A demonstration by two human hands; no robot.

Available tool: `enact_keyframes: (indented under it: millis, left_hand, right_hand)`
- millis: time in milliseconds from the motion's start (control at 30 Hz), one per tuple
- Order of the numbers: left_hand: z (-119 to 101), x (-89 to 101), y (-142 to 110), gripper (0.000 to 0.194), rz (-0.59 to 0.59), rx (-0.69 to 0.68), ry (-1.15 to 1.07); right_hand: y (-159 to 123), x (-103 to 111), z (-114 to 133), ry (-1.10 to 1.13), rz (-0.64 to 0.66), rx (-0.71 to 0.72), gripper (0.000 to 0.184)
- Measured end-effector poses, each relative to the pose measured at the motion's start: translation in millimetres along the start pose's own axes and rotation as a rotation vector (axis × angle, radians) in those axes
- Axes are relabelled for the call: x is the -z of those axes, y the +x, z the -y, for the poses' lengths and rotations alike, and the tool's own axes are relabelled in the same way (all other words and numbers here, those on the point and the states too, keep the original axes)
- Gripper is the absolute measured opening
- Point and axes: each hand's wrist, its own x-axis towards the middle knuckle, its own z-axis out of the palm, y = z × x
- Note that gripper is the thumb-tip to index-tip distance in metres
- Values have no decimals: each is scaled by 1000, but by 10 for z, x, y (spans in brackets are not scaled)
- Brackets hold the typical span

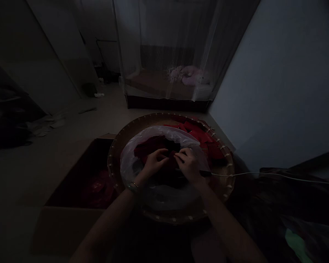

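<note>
The room is dim and fine detail is lost. My left hand [155, 161], with a bracelet at its wrist, pinches the near edge of a small dark red piece [172, 155], which looks like cloth. From the other side my right hand [186, 163] holds the same piece between thumb and fingers. Below them a clear plastic bag [164, 199] lies spread open, with dark red material [149, 146] inside. A dark rod-shaped handle [205, 173] with a white cord rests under my right hand; its far end is hard to make out.
A round woven tray [120, 142] holds the bag, and bright red pieces [200, 133] lie at its far right. A cardboard box [71, 215] with red items stands at left. The white cord [263, 174] runs right. A netted bed [150, 82] is behind, beside a wall [276, 91].
</note>
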Motion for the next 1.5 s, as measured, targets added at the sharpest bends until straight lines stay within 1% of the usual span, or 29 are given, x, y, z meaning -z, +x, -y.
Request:
enact_keyframes:
  millis: [100, 167, 300, 400, 467, 500, 600, 633, 700, 800, 867, 967, 1033, 1067, 1133, 1200, 1267, 1333, 1367, 1400, 1433, 1500]
  left_hand:
    - [37, 20, 19, 19, -3, 92, 24]
    - [56, 26, 28, 13, -17, 92, 40]
    - [65, 19, 34, 13, -40, 41, 54]
    - [62, 27, 42, 19, -48, 87, -7]
    - [56, 44, 47, 23, -44, 135, -54]
    - [52, 53, 48, 24, -40, 149, -72]
    - [42, 74, 47, 25, -11, 158, -105]
    - [42, 77, 47, 25, 3, 153, -104]
    - [51, 83, 53, 25, 20, 136, -80]
    - [81, 100, 71, 25, -2, 95, -28]
    - [103, 116, 80, 26, -17, 65, -9]
    - [135, 128, 78, 27, 1, 16, 19]
    - [154, 126, 73, 25, 25, -23, 39]
    - [160, 124, 72, 24, 32, -40, 49]
    - [156, 126, 75, 24, 33, -58, 66]
    - [125, 137, 76, 25, 28, -71, 74]
    - [65, 149, 62, 28, -8, -127, 108]
    - [-9, 148, 27, 37, -87, -252, 239]
    - [-44, 139, 3, 46, -115, -337, 349]
    - [-73, 124, -23, 57, -104, -426, 482]
    - [-94, 103, -49, 65, -66, -501, 605]
    - [-104, 52, -91, 69, 28, -567, 803]
  right_hand:
    - [12, 10, -94, 53, -62, -44, 18]
    - [11, 2, -137, 79, -62, -60, 16]
    - [-9, -22, -162, 113, -12, -90, 23]
    - [-17, -9, -149, 146, 18, -216, 24]
    - [-14, 11, -132, 221, 65, -314, 24]
    - [-10, 18, -124, 289, 109, -350, 25]
    - [1, 18, -120, 549, 282, -436, 32]
    - [4, 9, -129, 616, 322, -471, 35]
    - [7, -12, -161, 685, 321, -546, 38]
    - [8, -28, -206, 750, 237, -655, 41]
    - [10, -14, -208, 851, 242, -718, 41]
    - [13, 37, -186, 1017, 365, -786, 37]
    - [15, 74, -180, 1076, 462, -831, 33]
    - [15, 88, -182, 1087, 491, -856, 32]
    - [14, 104, -195, 1112, 513, -889, 32]
    - [13, 102, -214, 1160, 525, -893, 33]
    - [11, 82, -230, 1198, 532, -879, 35]
    - [3, 45, -242, 1213, 513, -855, 37]
    - [-3, 21, -244, 1209, 506, -841, 39]
    - [-11, -4, -242, 1203, 507, -829, 41]
    - [-20, -30, -236, 1196, 516, -818, 44]
    - [-41, -77, -206, 1180, 552, -802, 48]
